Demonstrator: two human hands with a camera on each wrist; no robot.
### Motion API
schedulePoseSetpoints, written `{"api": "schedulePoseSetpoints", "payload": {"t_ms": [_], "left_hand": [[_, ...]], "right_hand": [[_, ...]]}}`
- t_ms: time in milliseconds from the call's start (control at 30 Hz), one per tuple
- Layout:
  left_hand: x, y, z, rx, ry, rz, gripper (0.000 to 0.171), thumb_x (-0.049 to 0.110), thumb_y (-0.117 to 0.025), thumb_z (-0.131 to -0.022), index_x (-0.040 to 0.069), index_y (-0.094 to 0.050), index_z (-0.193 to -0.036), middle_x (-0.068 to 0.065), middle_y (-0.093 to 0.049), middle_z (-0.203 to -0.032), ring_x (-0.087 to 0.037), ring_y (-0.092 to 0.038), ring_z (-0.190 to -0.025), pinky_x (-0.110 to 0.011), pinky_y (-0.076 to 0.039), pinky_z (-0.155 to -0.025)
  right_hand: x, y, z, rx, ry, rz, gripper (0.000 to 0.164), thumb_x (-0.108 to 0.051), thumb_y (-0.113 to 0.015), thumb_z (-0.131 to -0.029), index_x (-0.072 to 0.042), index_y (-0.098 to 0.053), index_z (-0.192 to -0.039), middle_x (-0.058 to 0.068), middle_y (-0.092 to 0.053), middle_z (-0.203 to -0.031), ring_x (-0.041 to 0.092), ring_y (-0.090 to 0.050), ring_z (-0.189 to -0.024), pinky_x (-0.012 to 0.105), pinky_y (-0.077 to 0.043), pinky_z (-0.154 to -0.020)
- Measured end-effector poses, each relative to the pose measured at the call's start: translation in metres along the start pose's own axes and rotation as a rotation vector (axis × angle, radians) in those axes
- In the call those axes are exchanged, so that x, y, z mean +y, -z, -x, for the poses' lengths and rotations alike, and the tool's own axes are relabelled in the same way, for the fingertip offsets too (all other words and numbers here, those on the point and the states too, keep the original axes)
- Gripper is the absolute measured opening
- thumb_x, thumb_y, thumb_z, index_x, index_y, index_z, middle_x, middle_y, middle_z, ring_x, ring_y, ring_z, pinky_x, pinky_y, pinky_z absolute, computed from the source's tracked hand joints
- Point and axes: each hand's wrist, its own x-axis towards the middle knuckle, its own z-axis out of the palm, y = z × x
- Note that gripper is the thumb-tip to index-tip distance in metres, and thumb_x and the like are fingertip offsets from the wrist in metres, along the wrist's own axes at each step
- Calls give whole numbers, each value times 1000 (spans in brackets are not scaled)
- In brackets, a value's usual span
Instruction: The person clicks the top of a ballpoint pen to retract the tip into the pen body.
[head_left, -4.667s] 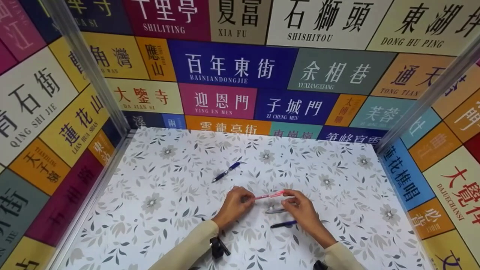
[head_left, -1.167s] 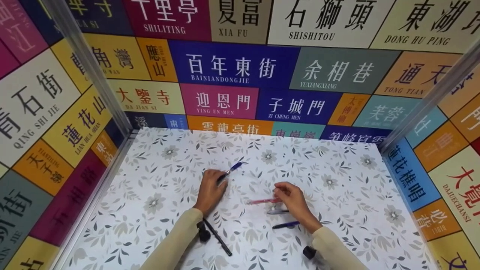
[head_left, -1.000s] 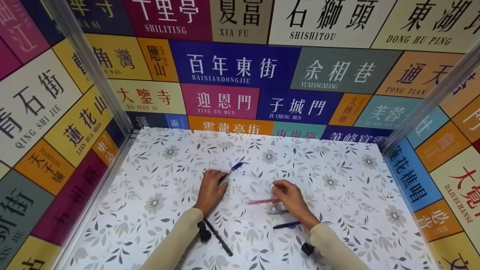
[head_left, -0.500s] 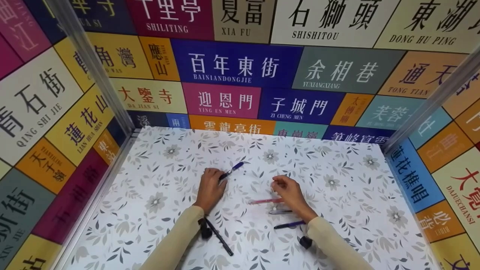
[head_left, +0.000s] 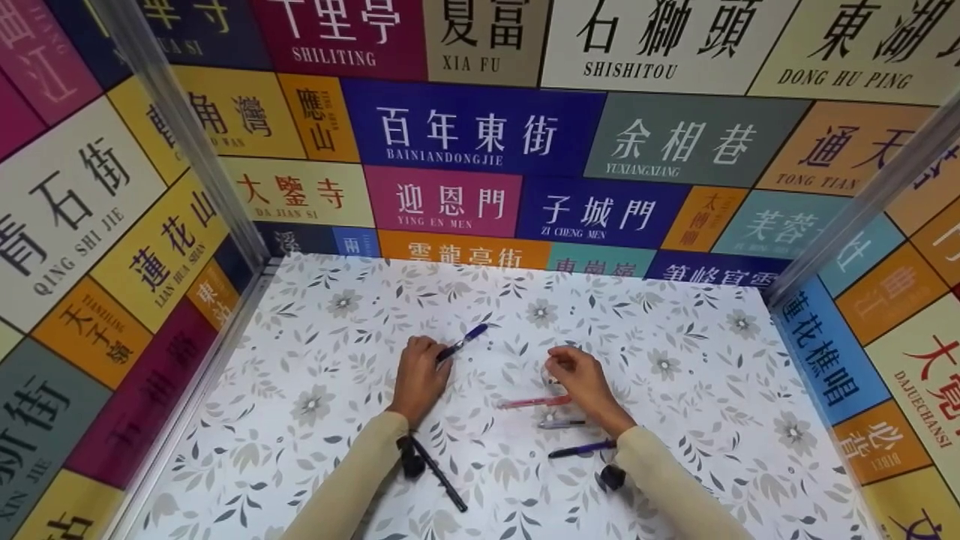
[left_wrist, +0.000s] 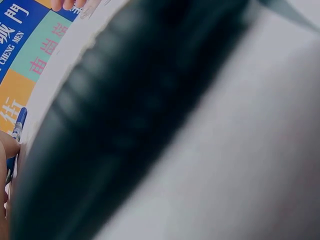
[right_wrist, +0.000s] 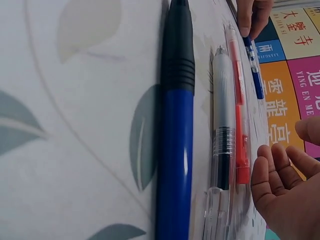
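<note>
My left hand (head_left: 421,376) pinches the near end of a blue pen (head_left: 471,334) that lies slanted on the flowered tabletop. In the right wrist view the left fingers (right_wrist: 246,20) press on that pen's end. My right hand (head_left: 585,382) hovers just beyond a red pen (head_left: 532,403), its fingers loosely curled and holding nothing. Below the red pen lie a clear-and-grey pen (head_left: 561,424) and a dark blue pen (head_left: 581,449), roughly parallel. Under my left wrist is a black pen (head_left: 441,474), whose dark ribbed barrel fills much of the left wrist view.
White cloth with grey leaves and flowers covers the table (head_left: 315,465). Coloured panels with lettering (head_left: 480,127) enclose the back and both sides. Metal posts (head_left: 187,142) stand at the back corners. A small black camera (head_left: 611,477) sits at my right wrist.
Earlier both hands held the red pen; it now lies on the table. My left hand has moved left to the blue pen. Recently the right hand has drifted slightly away from the red pen.
</note>
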Motion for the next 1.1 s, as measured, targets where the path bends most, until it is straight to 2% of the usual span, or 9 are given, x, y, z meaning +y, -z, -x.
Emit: {"api": "schedulePoseSetpoints", "payload": {"t_ms": [200,400,667,867,1100], "left_hand": [[0,1,-1,-5,29,-5,13,10,-83,-97,1,-82,-106,-12,-70,-103,-33,-61,-102,-51,-52,-92],[-1,1,1,10,30,30,8,8,-82,-98,2,-82,-103,-11,-70,-102,-33,-62,-103,-52,-51,-93],[0,4,2,39,45,88,7,6,-86,-94,3,-84,-100,-8,-74,-97,-30,-64,-98,-50,-51,-93],[11,8,0,39,8,106,6,7,-86,-93,5,-84,-99,-6,-73,-95,-27,-63,-98,-48,-49,-92],[34,12,1,-18,-45,165,6,8,-84,-95,8,-83,-100,-4,-71,-98,-25,-61,-102,-47,-48,-93]], "right_hand": [[-2,0,-6,-25,15,8,27,-6,-74,-106,8,-72,-128,18,-76,-111,29,-71,-101,23,-54,-82],[-3,0,-11,-87,44,-2,30,-9,-72,-107,8,-71,-133,14,-75,-113,26,-70,-104,25,-55,-88],[0,-3,-12,-94,32,2,32,-11,-72,-108,7,-70,-135,14,-75,-115,24,-69,-106,24,-55,-88],[-1,-6,-15,-94,54,-7,31,-8,-72,-107,8,-70,-133,18,-74,-114,26,-70,-106,23,-55,-88],[-3,-11,-19,-93,49,-23,36,-11,-76,-105,8,-69,-135,15,-75,-114,25,-71,-108,21,-55,-91]]}}
